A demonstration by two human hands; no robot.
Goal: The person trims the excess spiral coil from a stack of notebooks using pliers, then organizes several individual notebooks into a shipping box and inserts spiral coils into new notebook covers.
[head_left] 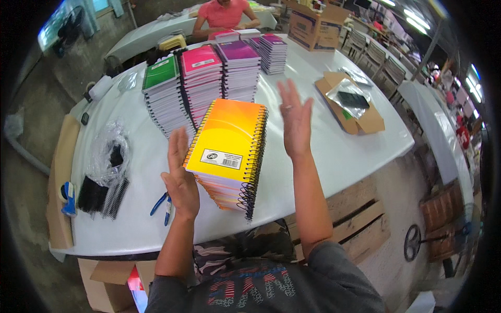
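A tall stack of yellow-orange spiral notebooks (219, 138) stands at the table's near edge, its black coils along the right side. My left hand (182, 180) is at the left side of that stack, fingers stretched out; whether it touches the covers I cannot tell. To the right of the stack, apart from it, my right hand (296, 122) is raised with fingers extended and nothing in it. Behind stand stacks of green notebooks (160, 73), pink notebooks (201, 60) and purple notebooks (239, 51). Blue-handled pliers (160, 204) lie beside my left wrist.
Black binding coils (99, 195) and a clear plastic bag (107, 156) lie at left, near a blue tape dispenser (68, 198). At right, a cardboard tray (347, 120) bears a bagged dark item (353, 100). A carton (315, 28) and a person in pink (224, 15) are beyond.
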